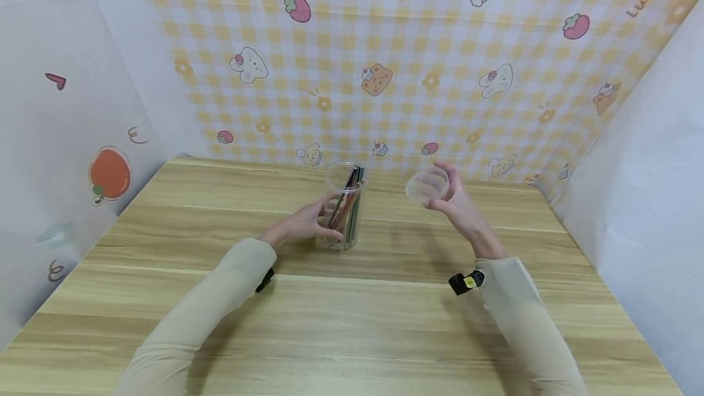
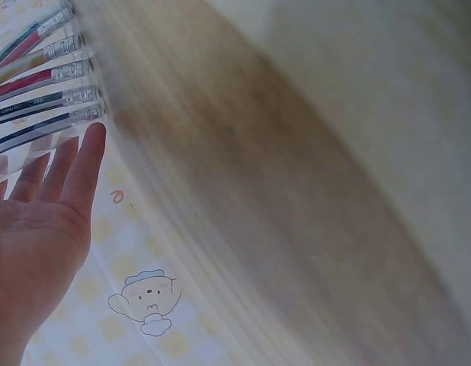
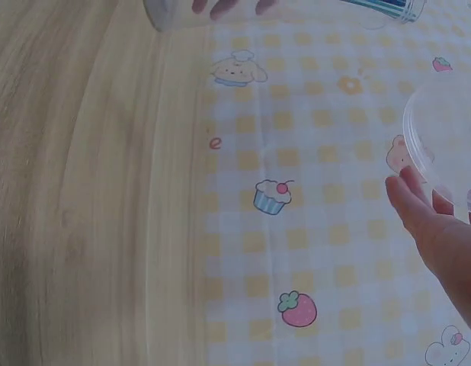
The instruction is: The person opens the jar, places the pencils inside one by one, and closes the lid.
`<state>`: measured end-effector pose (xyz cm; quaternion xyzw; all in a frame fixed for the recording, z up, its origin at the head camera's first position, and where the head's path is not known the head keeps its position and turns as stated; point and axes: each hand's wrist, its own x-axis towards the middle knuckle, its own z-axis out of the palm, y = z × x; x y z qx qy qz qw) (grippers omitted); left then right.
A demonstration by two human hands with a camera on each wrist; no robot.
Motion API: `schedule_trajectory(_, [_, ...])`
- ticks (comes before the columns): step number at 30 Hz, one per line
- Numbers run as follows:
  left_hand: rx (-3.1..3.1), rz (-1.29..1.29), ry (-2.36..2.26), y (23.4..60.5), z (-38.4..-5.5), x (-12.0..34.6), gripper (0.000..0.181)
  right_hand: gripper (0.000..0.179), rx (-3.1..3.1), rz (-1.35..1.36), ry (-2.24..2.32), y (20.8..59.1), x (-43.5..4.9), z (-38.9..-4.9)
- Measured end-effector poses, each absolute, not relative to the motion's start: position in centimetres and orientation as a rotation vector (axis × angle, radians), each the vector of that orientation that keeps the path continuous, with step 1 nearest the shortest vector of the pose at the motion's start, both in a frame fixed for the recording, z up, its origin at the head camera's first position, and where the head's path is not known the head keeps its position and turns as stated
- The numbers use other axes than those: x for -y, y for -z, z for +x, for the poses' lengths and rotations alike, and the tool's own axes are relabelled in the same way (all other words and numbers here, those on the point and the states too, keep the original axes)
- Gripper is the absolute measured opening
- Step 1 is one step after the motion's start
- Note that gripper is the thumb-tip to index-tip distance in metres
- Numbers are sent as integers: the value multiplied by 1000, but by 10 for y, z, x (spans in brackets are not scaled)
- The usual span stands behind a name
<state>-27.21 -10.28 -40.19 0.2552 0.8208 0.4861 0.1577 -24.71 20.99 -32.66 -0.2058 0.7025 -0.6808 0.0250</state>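
A tall clear jar (image 1: pixel 352 241) stands upright on the table, its round mouth uncovered. Inside it lean several pencils (image 1: pixel 349 205) with silver end bands, seen close up in the left wrist view. My left hand (image 1: pixel 301 223) grips the jar from the left, thumb across the front and fingers behind the clear wall. To the right, my right hand (image 1: pixel 461 208) holds a round translucent lid (image 1: pixel 426 186) by its edge, above the table and apart from the jar. In the right wrist view the lid (image 3: pixel 453 137) is cut off by the frame edge.
The wood-grain table (image 1: pixel 341 329) ends at the back against a yellow checked cloth (image 1: pixel 352 41) with cartoon prints. White sheets hang at the left and right. A black wrist strap (image 1: pixel 465 283) sits on the right forearm.
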Motion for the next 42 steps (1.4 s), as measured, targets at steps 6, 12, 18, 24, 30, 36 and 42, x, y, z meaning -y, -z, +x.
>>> schedule_trajectory(6, [-2352,729,-1389,403,-272,104,92,73,-2160,-651,2102,324,-205,-248])
schedule_trajectory(12, [-2341,722,-1401,403,-271,104,92,73,-2133,-657,2096,323,-200,-250])
schedule_trajectory(18, [-2338,711,-1408,403,-271,104,91,71,-2069,-716,2177,324,-192,-251])
schedule_trajectory(24, [-2334,714,-1407,403,-272,104,91,70,-2031,-752,2197,324,-185,-252])
schedule_trajectory(30, [-2341,731,-1402,404,-273,105,92,75,-2201,-680,2037,321,-176,-253])
schedule_trajectory(36, [-2342,724,-1395,404,-274,105,93,78,-2244,-867,1925,315,-162,-256])
schedule_trajectory(42, [-2335,741,-1392,400,-271,104,93,78,-2325,-976,1809,303,-151,-257])
